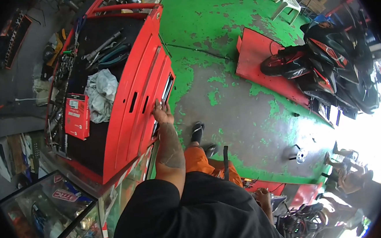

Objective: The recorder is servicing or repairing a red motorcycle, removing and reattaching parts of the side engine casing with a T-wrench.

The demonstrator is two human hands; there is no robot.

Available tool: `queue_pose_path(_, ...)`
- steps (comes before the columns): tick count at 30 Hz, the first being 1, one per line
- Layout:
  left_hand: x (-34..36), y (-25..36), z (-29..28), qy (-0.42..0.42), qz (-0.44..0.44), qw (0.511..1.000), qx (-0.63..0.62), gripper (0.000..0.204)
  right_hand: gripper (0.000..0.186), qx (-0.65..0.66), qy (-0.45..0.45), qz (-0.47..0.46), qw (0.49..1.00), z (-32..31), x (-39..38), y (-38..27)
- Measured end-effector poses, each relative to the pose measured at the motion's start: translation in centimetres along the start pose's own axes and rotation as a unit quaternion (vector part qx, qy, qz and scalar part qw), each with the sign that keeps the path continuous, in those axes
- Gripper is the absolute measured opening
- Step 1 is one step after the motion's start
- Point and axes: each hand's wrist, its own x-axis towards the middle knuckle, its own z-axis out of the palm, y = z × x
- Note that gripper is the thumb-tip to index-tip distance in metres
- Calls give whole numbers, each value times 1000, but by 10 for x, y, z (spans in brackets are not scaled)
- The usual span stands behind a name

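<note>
Wearing black shirt (197,211), nearest lens. At left, see pale rag (101,90) atop red tool cabinet (144,62). Touching cabinet's right-hand edge with left hand (162,113), fingers bent; can't tell if gripping. Holding right hand (262,196) low; can't tell grip. Looks done reaching cabinet; can't tell what remains.

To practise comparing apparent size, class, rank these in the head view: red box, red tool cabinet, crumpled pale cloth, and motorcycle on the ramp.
1. Red tool cabinet
2. Motorcycle
3. Crumpled pale cloth
4. Red box, slightly smaller than the cloth

This ranks apparent size only.
</note>
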Motion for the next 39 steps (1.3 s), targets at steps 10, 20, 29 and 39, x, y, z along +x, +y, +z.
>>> queue_pose_path(10, 25, -29, -16, 0, 81, 973, -215, 23, 11, -240, -48, -156, 957, -72, 30, -77)
queue_pose_path(20, -165, -66, -10, -213, 43, 950, 225, 30, 12, -314, -70, -141, 936, -88, 67, -103)
queue_pose_path(29, -99, 14, -83, -47, 305, 852, 423, 14, 15, -322, -80, -170, 928, -67, 68, -110)
queue_pose_path(39, -33, 38, 13, -201, 431, 600, 643, 15, 16, -325, -57, -154, 931, -67, 60, -115)
